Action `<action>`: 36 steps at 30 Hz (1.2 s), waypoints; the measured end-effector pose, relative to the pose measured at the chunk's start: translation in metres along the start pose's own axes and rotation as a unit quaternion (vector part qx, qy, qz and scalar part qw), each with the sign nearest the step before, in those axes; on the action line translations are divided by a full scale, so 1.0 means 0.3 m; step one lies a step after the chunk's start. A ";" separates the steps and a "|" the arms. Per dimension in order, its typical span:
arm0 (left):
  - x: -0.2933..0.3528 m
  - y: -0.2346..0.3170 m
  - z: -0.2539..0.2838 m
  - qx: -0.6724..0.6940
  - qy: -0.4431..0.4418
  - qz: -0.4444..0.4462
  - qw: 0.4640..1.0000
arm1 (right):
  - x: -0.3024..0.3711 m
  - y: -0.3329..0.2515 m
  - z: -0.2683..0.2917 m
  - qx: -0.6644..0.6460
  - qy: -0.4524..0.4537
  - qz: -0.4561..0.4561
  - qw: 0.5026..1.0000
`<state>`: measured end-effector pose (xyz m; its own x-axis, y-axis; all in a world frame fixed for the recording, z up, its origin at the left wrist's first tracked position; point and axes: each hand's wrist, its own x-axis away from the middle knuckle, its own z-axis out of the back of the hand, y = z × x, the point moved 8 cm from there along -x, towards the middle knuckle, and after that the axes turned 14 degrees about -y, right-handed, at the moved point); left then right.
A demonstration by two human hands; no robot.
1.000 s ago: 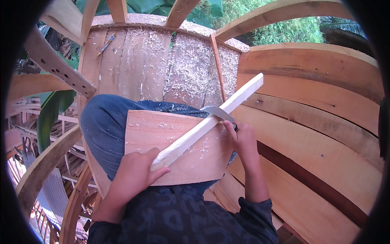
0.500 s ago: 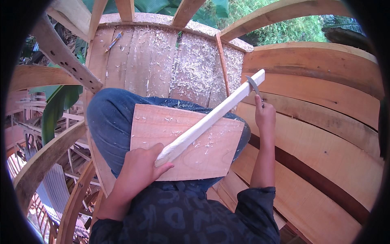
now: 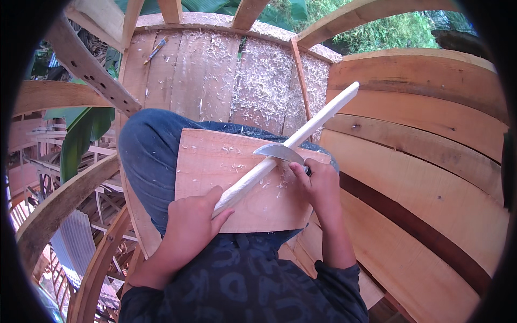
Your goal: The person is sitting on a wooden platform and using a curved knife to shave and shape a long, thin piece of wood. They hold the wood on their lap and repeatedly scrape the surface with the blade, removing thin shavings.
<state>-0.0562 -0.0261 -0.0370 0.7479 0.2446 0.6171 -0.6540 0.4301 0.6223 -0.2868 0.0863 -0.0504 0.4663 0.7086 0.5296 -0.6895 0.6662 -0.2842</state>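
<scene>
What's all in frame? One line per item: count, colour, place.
wooden stick: 1, pale, lying diagonally across the board, far end pointing up right
curved blade: 1, grey metal, resting on the stick near its middle
flat board: 1, light brown, on the person's lap, under the stick
wood shavings: many, pale, scattered on the planked floor ahead; a few on the board
hull planks: several, orange-brown, curving along the right
curved ribs: several, brown, left and top
pencil-like tool: 1, dark, on the floor at top left
green leaves: some, left and top, outside the frame
left hand: 1, grip on the stick's near end
right hand: 1, grip on the blade's handle
</scene>
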 end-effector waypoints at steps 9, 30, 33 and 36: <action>0.016 0.018 -0.020 -0.004 0.042 0.002 0.999 | -0.092 0.132 0.076 0.103 0.061 -0.035 0.992; 0.075 0.066 -0.032 -0.047 0.040 0.003 0.998 | 0.032 0.077 -0.005 -0.001 0.014 -0.022 1.000; 0.077 0.072 -0.031 -0.058 0.039 0.010 0.998 | 0.007 0.108 0.017 -0.001 0.040 -0.038 0.998; 0.088 0.068 -0.040 -0.078 0.042 0.004 0.996 | -0.026 0.223 0.069 -0.025 0.077 -0.095 0.992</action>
<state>-0.0485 -0.0004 -0.0139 0.7542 0.3169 0.5751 -0.6389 0.5562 0.5315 -0.3480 0.1206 -0.0569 0.6669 0.5933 0.4507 -0.5543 0.7993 -0.2320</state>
